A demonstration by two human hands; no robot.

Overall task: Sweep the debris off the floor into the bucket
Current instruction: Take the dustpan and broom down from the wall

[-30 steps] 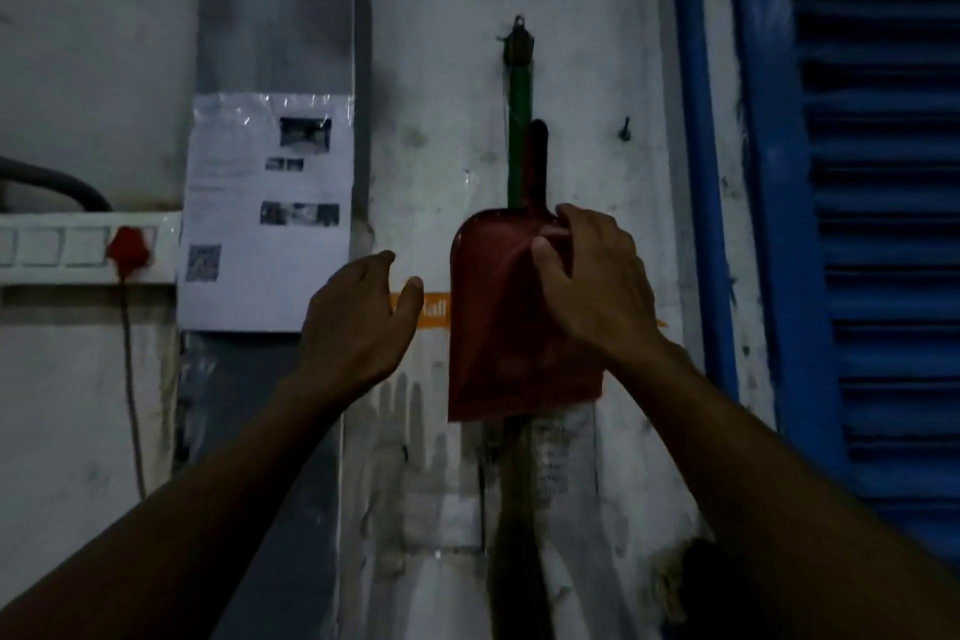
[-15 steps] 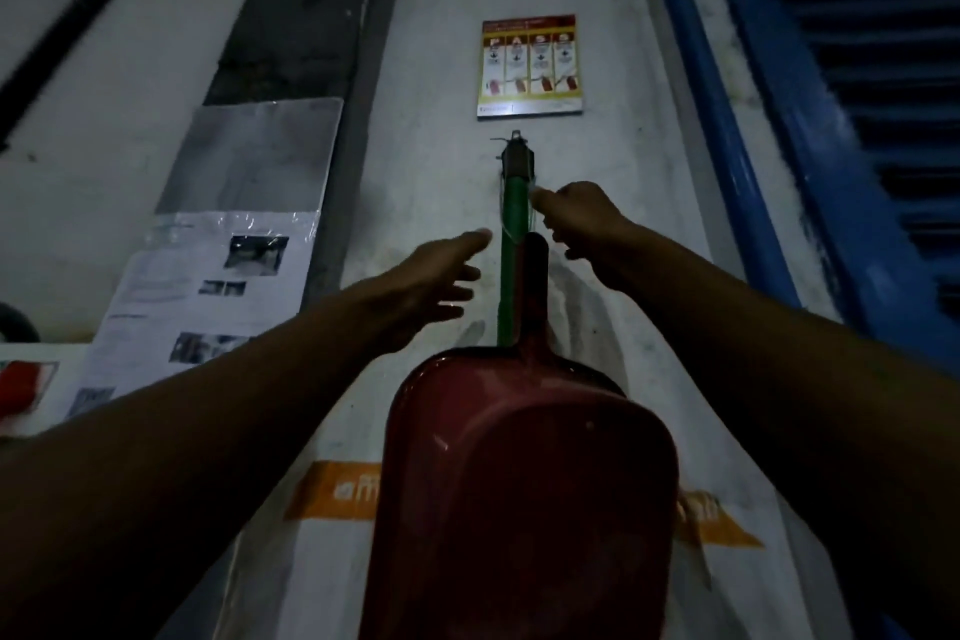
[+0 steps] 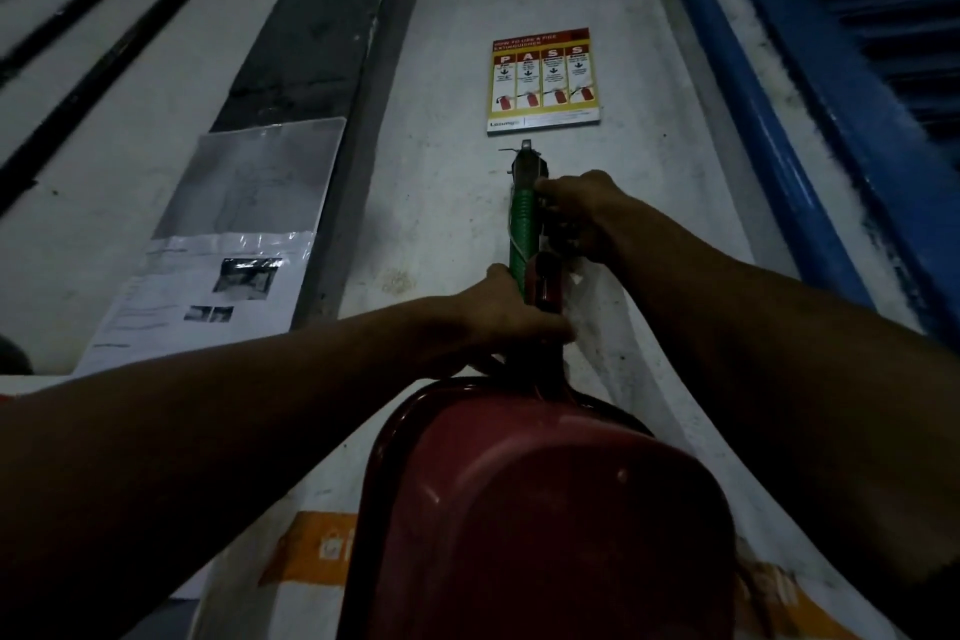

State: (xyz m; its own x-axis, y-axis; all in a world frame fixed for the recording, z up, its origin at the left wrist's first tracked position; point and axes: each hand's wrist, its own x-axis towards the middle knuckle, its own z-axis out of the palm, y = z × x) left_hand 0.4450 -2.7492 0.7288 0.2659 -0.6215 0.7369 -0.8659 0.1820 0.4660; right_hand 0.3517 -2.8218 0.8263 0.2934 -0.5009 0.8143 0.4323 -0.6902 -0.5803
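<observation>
My left hand (image 3: pixel 511 322) grips the dustpan (image 3: pixel 545 509) neck, right hand (image 3: pixel 582 213) closed around the green broom handle (image 3: pixel 521 224); both look light, stiff plastic, so I'd lift by the handles.

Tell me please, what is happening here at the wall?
A person is taking cleaning tools down from a wall hook. The left hand grips the red dustpan by its handle, and the right hand holds the green handle hanging behind it, near the hook. No sweeping has begun; no debris or bucket is in view.
</observation>
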